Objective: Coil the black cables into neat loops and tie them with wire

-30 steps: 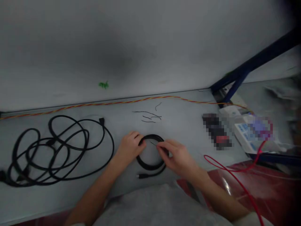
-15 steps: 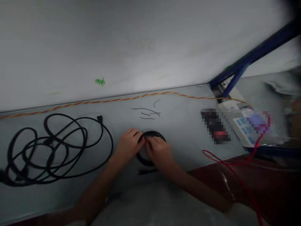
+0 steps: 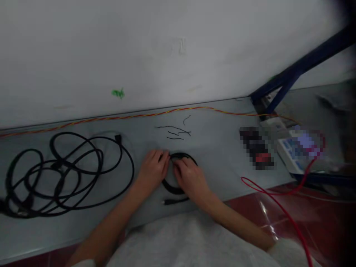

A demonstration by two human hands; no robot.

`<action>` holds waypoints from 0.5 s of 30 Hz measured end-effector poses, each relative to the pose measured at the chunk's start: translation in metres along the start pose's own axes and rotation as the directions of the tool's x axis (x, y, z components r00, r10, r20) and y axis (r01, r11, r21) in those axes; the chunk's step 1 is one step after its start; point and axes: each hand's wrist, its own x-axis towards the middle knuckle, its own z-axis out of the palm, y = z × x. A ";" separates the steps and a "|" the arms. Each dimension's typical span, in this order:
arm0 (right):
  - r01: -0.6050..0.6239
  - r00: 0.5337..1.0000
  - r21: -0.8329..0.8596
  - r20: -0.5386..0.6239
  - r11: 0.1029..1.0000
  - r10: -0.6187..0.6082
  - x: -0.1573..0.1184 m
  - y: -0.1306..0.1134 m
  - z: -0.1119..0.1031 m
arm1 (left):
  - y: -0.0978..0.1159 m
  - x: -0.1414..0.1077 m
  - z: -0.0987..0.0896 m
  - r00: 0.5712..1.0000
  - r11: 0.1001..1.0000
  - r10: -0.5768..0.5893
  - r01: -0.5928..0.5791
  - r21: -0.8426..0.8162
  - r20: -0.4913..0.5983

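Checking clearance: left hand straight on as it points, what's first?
The coiled black cable first: the left hand points at its upper arc and seems already on it, though depth is unclear.

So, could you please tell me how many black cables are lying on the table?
2: a coil under the left hand and right hand, and a tangle to their left on the table; its loops may hide another.

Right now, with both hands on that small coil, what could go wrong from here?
The coil could spring loose if the left hand or right hand eases off, since both seem to be keeping it together. Its plug lies free below it and might get dragged or tug the coil. The tangled black cable lies close on the left and could possibly snag a loop.
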 end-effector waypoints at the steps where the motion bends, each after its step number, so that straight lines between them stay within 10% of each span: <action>1: 0.011 1.000 -0.026 0.010 1.000 -0.011 0.000 0.001 -0.001 | -0.001 0.001 0.001 1.000 1.000 -0.015 0.015 -0.023 -0.010; 15: -0.117 0.975 0.059 0.196 0.991 0.104 0.049 0.011 -0.015 | 0.003 0.003 0.000 0.999 0.997 0.043 -0.042 -0.060 0.014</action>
